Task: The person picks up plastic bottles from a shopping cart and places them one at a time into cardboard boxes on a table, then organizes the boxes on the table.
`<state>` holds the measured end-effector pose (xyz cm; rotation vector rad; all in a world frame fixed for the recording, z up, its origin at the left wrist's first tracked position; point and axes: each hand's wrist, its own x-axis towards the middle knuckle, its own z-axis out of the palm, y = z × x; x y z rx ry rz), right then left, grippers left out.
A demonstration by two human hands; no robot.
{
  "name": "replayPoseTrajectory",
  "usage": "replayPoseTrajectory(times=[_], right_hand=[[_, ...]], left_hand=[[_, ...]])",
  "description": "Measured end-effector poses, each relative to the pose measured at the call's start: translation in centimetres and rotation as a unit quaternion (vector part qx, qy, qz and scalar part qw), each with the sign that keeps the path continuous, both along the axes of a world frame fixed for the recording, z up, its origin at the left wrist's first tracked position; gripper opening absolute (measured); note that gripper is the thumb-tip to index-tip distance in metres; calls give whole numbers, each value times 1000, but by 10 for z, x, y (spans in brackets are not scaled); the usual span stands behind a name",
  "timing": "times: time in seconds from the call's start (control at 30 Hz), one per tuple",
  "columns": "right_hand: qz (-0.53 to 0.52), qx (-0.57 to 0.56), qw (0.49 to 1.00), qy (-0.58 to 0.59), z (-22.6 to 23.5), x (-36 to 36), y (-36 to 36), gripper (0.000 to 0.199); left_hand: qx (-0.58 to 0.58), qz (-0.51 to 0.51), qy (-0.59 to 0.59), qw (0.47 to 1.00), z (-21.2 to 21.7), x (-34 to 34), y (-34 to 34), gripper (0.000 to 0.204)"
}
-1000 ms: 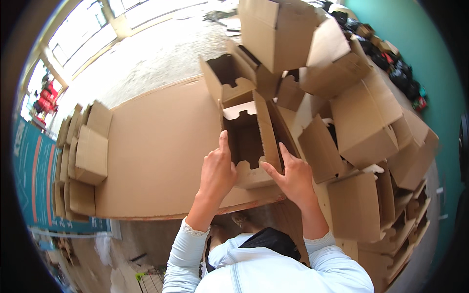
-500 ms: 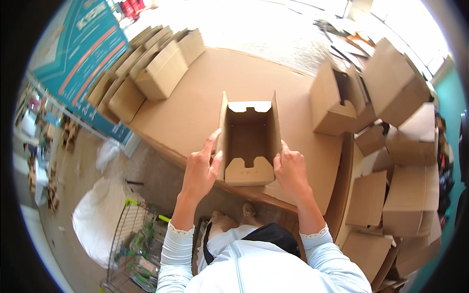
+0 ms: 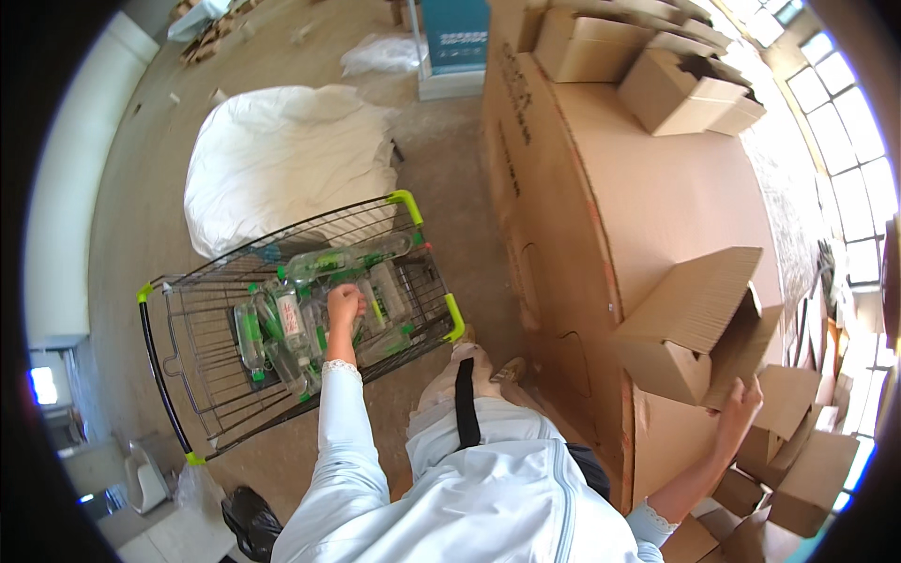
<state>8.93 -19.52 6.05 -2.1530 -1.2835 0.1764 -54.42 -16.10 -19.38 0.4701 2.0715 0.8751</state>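
Note:
My left hand (image 3: 345,305) is reaching down over a wire shopping cart (image 3: 202,385) with lime-green corners. Its fingers are curled low among the bottles, and what they hold, if anything, is hidden. Around it lie several clear plastic bottles (image 3: 289,311) with green caps or labels, some on their sides. On the right, my right hand (image 3: 741,405) grips the near edge of an open cardboard box (image 3: 662,361). This box rests on the large cardboard-covered surface (image 3: 676,188), its flap raised and its opening turned to the right.
More open cardboard boxes (image 3: 587,47) stand at the surface's far end. Others (image 3: 788,394) are piled beyond my right hand. A big white sack (image 3: 282,159) lies behind the cart, with a teal display stand (image 3: 455,38) farther back. A black plastic bag (image 3: 251,521) sits at lower left.
My view has swung left toward the cart. My left hand has let go of the box and moved down among the bottles. The box has turned and tilted, with my right hand still on it.

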Motion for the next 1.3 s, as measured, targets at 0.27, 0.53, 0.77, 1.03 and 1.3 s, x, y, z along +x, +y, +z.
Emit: replayPoseTrajectory(times=[0.27,0.53,0.77,1.03,1.3], right_hand=[[-87,-69,994,-14,30,-41,36,18],[94,-183,894,-399,23,28,16,34],[-176,-261,947,-64,44,-64,51,44],[-139,-198,968,-68,36,-23,28,42],[-15,-137,991,-4,50,-20,42,37]], left_hand=[[-164,-77,-106,978,-134,-16,-2,16],[-300,-156,136,931,-170,43,34,70],[-192,-51,161,967,-189,60,36,67],[-163,193,-201,946,-106,41,32,85],[104,135,-361,917,56,38,-7,47]])
